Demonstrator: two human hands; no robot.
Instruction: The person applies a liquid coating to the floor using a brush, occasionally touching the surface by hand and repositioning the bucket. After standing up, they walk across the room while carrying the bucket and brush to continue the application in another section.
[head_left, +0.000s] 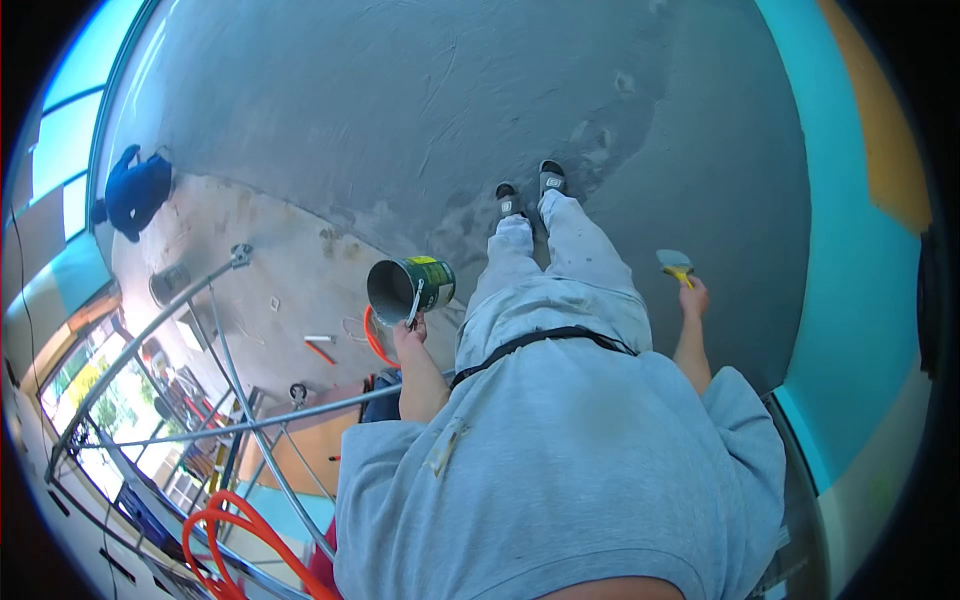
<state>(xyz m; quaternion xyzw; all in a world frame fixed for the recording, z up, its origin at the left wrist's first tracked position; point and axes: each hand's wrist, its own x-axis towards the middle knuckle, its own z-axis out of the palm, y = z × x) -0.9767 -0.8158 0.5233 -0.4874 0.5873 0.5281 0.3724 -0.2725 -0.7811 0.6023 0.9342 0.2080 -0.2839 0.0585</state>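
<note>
Head view, looking straight down our own body. We see our grey shirt [560, 470] and grey trousers [560, 270] running down to two sandalled feet [530, 190] planted on a grey concrete floor [400, 100].

Left hand [408, 335]: raised beside the left hip, with the fingers [412, 322] closed round the thin wire handle of a green tin bucket [412, 285]. The bucket is tipped so that its open mouth faces left; its inside looks grey, and a yellow label shows on its upper side.

Right hand [692, 298]: held out to the right of the trousers, well apart from the bucket, with the fingers wrapped round the yellow handle of a paintbrush [676, 264]. The pale bristles point up in the picture, away from our body, and hang over the floor.

Surroundings: a metal scaffold frame [230, 400] crosses the lower left, with an orange hose [225, 530] looped at its base. A second orange loop [372, 340] lies just behind the bucket. Another person in blue clothing [135, 190] stands at the far left. The floor turns from dark grey to a paler, patchy tan [290, 270] near the scaffold. A turquoise wall [850, 270] with an orange patch closes the right side.
</note>
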